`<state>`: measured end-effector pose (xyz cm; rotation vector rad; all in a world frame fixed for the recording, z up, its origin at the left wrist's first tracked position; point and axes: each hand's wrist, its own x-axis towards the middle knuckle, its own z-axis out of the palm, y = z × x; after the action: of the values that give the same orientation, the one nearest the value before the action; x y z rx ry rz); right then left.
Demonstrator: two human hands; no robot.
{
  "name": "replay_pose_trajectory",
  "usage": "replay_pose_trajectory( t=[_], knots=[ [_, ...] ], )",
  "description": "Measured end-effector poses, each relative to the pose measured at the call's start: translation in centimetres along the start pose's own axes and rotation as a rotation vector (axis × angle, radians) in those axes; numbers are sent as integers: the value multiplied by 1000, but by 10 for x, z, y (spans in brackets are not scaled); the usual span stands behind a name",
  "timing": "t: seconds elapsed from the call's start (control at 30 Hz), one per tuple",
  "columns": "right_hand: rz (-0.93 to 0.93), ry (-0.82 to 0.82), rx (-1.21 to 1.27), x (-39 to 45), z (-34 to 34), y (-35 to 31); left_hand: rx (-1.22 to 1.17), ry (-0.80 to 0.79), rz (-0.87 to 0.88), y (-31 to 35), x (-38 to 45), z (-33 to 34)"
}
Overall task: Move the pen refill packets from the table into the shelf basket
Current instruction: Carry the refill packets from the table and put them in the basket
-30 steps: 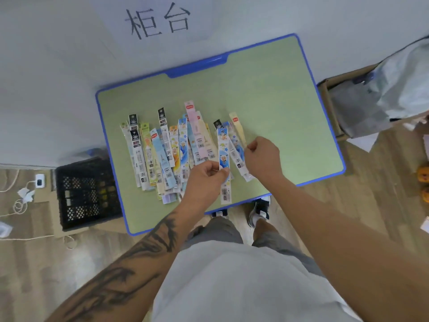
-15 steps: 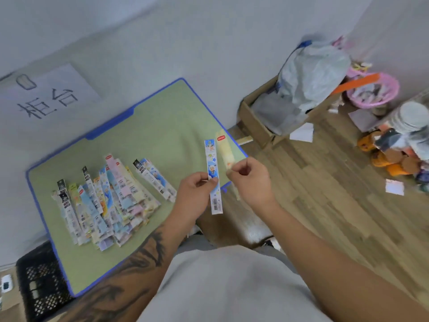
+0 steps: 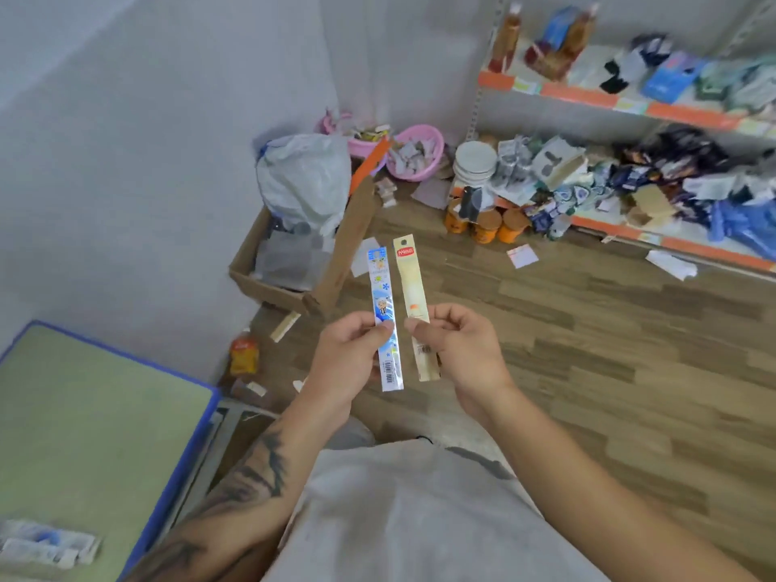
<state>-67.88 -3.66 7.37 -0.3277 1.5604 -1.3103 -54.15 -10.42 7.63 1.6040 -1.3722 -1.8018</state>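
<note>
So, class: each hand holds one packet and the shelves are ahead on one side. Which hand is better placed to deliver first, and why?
Probably the right hand: its cream packet is nearer the shelves at right. The left hand with the blue packet sits on the table side. No shelf basket is clearly visible.

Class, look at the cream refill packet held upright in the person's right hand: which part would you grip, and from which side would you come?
Grip the cream packet below its middle, from its right side, as the right hand does. It is a thin flat strip, so pinch across its faces.
</note>
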Motion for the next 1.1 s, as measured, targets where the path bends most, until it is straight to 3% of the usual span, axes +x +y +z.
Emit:
replay_pose_trajectory(
  t=[0.23, 0.5, 0.77, 1.1],
  knots=[
    [-3, 228, 230, 29, -98, -20, 182, -219, 33, 48, 44, 108],
    [4, 345, 252, 116, -194, -78, 249, -371, 23, 101, 138, 231],
    [39, 333, 190, 225, -271, -187, 206, -425, 44, 200, 239, 340],
    [-32, 393, 286, 302, -333, -279, 174, -505, 86, 295, 321, 427]
  ],
)
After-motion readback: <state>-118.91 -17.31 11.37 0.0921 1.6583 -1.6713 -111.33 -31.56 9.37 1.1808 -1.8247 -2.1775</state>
